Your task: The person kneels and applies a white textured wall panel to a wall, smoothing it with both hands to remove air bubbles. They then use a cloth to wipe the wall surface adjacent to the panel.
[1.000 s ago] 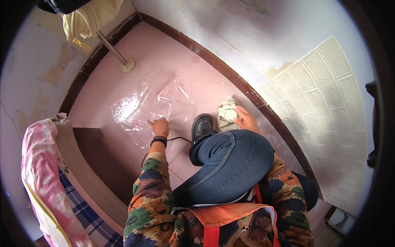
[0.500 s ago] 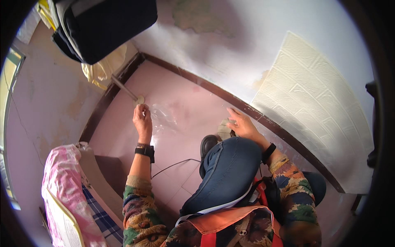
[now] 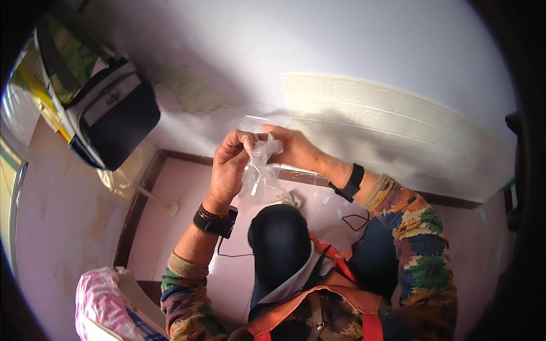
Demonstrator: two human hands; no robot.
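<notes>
While the left hand pinches clear plastic film between thumb and fingers, the right hand curls around its bunched upper part, both nearly closed. The film sits between the hands, loose folds drooping below; thin and probably slippery, it could slip out or tear if tugged unevenly. Below the hands, beyond the knee, lies a pale crumpled cloth. Under the left wrist, a dark cable might snag if the legs shift. Left of the hands is a dark bag, contents hidden.
</notes>
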